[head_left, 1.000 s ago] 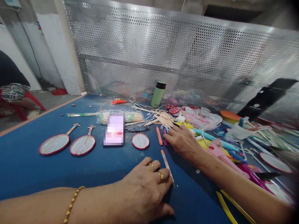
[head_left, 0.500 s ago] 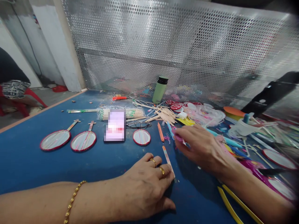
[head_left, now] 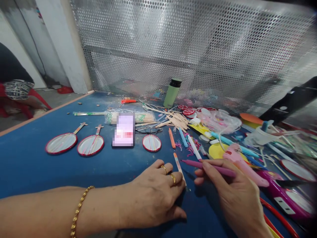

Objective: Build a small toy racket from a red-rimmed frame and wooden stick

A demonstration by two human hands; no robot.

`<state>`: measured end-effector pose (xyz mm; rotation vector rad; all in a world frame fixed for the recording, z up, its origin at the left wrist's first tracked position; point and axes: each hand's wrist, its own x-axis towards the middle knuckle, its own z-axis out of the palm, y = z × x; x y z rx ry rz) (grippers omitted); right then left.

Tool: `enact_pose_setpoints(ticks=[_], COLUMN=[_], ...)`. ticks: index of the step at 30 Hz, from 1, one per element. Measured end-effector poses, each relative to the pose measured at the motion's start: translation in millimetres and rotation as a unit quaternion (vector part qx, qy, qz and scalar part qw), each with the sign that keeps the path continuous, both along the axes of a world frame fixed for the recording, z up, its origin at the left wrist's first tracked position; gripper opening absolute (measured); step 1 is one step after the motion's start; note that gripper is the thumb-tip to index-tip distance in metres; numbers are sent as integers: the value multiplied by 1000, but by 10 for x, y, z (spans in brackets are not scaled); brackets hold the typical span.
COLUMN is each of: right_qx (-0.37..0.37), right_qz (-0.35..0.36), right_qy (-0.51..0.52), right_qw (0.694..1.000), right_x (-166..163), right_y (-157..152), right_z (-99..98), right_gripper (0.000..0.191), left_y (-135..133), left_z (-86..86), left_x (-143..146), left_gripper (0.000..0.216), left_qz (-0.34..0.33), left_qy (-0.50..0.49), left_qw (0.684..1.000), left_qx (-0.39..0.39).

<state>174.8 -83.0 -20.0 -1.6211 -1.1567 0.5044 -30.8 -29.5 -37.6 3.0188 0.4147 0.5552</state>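
My left hand (head_left: 156,191) lies on the blue table with its fingers curled, holding down the lower end of a wooden craft stick (head_left: 178,164). Bands of orange and pale colours run along the stick. In my right hand (head_left: 230,195) is a purple marker (head_left: 215,169), gripped between thumb and fingers, its uncapped tip pointing left just above the stick. An orange marker (head_left: 171,138), a blue marker (head_left: 183,137) and a white marker (head_left: 193,147) lie just beyond, near tangled pink and purple threads (head_left: 195,145).
Two stick-handled discs with red rims (head_left: 90,145) lie left of a phone (head_left: 123,130); a small round disc (head_left: 152,143) sits to its right. Behind are loose wooden sticks (head_left: 177,120) and a green bottle (head_left: 172,93). A pink glue gun (head_left: 244,165) and clutter fill the right side.
My right hand has drawn back toward me from the thread pile and turned, now showing the purple marker with its tip near the stick. My left hand stays on the stick.
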Motion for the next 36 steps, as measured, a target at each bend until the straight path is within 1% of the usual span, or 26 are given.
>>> enact_pose_setpoints(ticks=[2, 6, 8, 12, 18, 27, 33, 36], right_qx=[-6, -17, -12, 16, 17, 1, 16, 8], right_qz=[5, 1, -2, 1, 23, 30, 32, 32], right_qy=[1, -74, -92, -91, -100, -128, -128, -130], right_qw=[1000, 997, 996, 996, 995, 991, 991, 991], right_x=[14, 18, -9, -66, -54, -65, -38, -44], right_y=[12, 12, 15, 14, -5, -9, 9, 16], right_z=[-5, -8, -3, 8, -34, -17, -47, -50], right_gripper=[41, 40, 38, 34, 27, 28, 26, 27], left_y=[-3, -1, 7, 18, -9, -3, -7, -10], left_z=[-9, -8, -3, -2, -6, -6, -13, -12], left_x=[-1, 4, 8, 5, -6, 5, 6, 5], left_gripper=[53, 52, 52, 52, 54, 54, 55, 53], left_qz=[-1, -2, -2, 1, -2, -4, -1, -1], left_qy=[-1, -4, -6, -7, -3, -4, -1, -2], left_qw=[1000, 1000, 1000, 1000, 1000, 1000, 1000, 1000], left_qx=[-4, -8, -3, 4, 5, 2, 2, 2])
